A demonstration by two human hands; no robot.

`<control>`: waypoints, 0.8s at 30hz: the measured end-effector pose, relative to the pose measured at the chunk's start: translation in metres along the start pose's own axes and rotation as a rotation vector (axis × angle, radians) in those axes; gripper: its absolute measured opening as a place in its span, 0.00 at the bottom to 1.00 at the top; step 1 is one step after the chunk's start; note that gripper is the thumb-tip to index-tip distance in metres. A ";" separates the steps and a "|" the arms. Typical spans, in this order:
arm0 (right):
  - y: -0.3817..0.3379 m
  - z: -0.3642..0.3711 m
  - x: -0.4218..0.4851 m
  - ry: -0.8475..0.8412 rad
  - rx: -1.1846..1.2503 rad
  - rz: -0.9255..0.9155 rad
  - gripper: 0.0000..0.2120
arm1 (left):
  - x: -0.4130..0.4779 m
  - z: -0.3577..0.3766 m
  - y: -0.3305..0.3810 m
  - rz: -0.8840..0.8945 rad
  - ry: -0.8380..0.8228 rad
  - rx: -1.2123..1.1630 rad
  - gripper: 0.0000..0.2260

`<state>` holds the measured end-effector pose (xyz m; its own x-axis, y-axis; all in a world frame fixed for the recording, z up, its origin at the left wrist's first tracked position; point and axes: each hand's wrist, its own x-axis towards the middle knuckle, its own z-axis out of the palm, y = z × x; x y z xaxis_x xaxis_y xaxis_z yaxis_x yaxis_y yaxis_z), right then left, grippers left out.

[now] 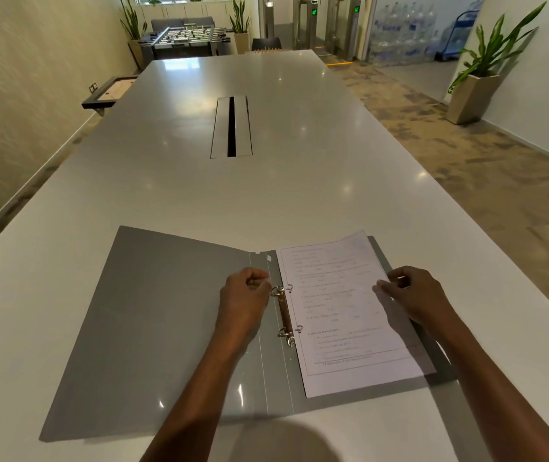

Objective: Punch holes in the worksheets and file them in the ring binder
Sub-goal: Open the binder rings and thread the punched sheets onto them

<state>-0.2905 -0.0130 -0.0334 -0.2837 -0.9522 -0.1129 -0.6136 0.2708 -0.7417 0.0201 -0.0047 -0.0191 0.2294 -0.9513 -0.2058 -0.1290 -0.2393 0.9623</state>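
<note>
My left hand (244,296) sits on the spine of the open ring binder (153,315), fingers curled loosely with the tips right beside the upper ring; I cannot tell whether they actually pinch the ring or only rest against it. The grey binder lies flat on the white table (199,181), its empty left cover spread wide under my forearm.

Just right of that hand is the ring mechanism (286,316), two rings on a narrow metal strip. Both look parted, their halves standing apart, and the worksheet (343,315) seems to be threaded on the right-hand prongs through its left margin, though the holes themselves are too small to make out. The sheet lies face up on the right cover, printed side to me, slightly askew.

Further right, my right hand (415,295) rests at the sheet's outer edge, fingers bent, thumb and forefinger near the paper's border as if steadying it; a firm grip is not clear.

I judge this as the filing step, punching done for this sheet. No punch shows anywhere. Next I would need to press the ring halves together while keeping the paper flat and square.
</note>
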 end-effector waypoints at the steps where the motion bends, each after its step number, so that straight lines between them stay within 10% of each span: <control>1: -0.001 0.001 0.000 -0.006 -0.019 -0.013 0.14 | -0.001 0.000 0.000 0.010 0.007 0.015 0.07; 12: -0.014 0.014 -0.002 0.181 -0.235 -0.121 0.11 | 0.002 0.001 -0.009 0.183 0.007 0.313 0.06; 24: -0.094 0.122 -0.043 0.021 0.211 -0.345 0.07 | 0.005 0.010 -0.028 0.280 0.102 0.393 0.06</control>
<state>-0.1305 -0.0143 -0.0393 -0.1043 -0.9784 0.1784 -0.5117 -0.1010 -0.8532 0.0151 -0.0048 -0.0485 0.2249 -0.9704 0.0885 -0.5492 -0.0513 0.8341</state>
